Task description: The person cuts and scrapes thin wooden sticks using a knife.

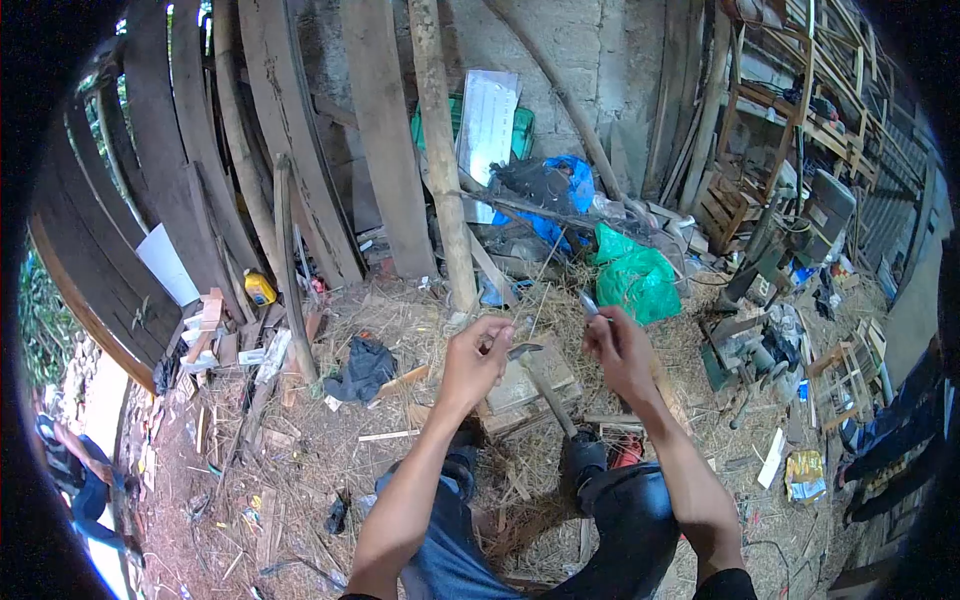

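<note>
My left hand [474, 362] is raised in front of my knees, with thumb and fingertips pinched together. What it pinches, if anything, is too fine to tell. My right hand [622, 352] is closed around a small tool with a pale silvery tip [588, 303] pointing up and left; its exact kind is unclear. The hands are apart. Below and between them, a hammer [549, 398] leans with its head over a wooden block [512, 392] and its handle toward my boot [583, 458]. Thin pale stalks show behind the hands.
Straw and wood scraps litter the ground. A green plastic bag [637, 275], a black plastic piece [362, 370] and a yellow bottle [260, 288] lie around. A wooden pole [440, 150] and planks [385, 130] stand ahead. People's legs [895, 430] show at right; another person [85, 475] is at left.
</note>
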### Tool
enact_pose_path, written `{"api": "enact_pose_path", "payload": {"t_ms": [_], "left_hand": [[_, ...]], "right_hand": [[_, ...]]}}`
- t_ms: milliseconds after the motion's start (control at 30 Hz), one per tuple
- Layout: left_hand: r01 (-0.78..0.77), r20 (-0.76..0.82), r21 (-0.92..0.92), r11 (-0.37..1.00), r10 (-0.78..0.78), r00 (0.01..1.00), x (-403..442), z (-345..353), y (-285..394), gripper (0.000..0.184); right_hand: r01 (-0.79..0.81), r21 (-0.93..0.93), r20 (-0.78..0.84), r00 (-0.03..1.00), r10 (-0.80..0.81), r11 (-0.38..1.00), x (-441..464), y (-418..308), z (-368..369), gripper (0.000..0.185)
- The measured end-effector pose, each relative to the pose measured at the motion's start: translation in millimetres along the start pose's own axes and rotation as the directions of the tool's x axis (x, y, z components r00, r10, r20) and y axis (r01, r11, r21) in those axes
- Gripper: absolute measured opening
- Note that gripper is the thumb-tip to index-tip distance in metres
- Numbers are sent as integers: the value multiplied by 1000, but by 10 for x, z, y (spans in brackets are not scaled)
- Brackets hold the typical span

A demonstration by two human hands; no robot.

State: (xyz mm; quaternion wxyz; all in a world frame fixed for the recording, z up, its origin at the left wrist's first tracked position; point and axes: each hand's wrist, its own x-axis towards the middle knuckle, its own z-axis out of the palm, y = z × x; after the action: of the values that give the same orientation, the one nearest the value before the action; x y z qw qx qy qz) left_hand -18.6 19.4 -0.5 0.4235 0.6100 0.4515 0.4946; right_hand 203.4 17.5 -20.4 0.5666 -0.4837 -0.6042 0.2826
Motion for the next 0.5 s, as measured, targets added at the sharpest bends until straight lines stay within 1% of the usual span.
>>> {"api": "enact_pose_path", "payload": {"t_ms": [33, 67, 100, 133, 167, 200, 233, 267, 333, 367, 433, 467, 500], "left_hand": [[24, 12, -58, 998, -23, 1000, 4, 26, -20, 14], [23, 21, -58, 998, -22, 1000, 6, 52, -24, 14], [19, 31, -70, 997, -17, 999, 0, 80, -3, 14], [17, 43, -82, 996, -13, 999, -4, 109, 8, 13], [16, 54, -80, 997, -11, 998, 1, 133, -5, 13], [-30, 47, -76, 997, 33, 998, 10, 152, -32, 14], [-75, 41, -73, 995, 78, 996, 16, 174, -55, 16], [-74, 50, -72, 995, 78, 996, 11, 197, -73, 16], [-171, 22, -63, 983, 173, 985, 0, 233, -101, 13], [-170, 24, -61, 984, 172, 985, -2, 241, -113, 13], [-337, -8, 125, 933, 341, 940, -14, 243, -108, 11], [-334, -9, 125, 934, 338, 941, -32, 241, -96, 11], [-284, 14, 186, 941, 287, 958, -70, 238, -8, 11]], "right_hand": [[38, -2, 74, 997, -37, 999, 6, 0, 37, 23], [78, -2, 146, 986, -77, 997, 10, -14, 86, 21], [15, 85, 156, 987, -29, 996, -23, -140, 160, 19], [14, 84, 146, 989, -26, 996, -45, -232, 211, 19], [-53, 167, 214, 977, 16, 985, -58, -308, 252, 19], [-124, 245, 285, 957, 51, 962, -61, -352, 274, 20], [-241, 282, 347, 928, 135, 929, -47, -369, 273, 21], [-242, 284, 339, 930, 138, 928, -32, -369, 268, 21], [-343, 411, 417, 895, 161, 845, 5, -357, 261, 20], [-344, 413, 415, 895, 161, 843, 13, -338, 252, 20], [-364, 455, 427, 890, 160, 812, 23, -293, 224, 16], [-367, 455, 429, 889, 162, 811, 28, -288, 208, 16], [-381, 449, 413, 890, 191, 808, 33, -288, 186, 17]]}}
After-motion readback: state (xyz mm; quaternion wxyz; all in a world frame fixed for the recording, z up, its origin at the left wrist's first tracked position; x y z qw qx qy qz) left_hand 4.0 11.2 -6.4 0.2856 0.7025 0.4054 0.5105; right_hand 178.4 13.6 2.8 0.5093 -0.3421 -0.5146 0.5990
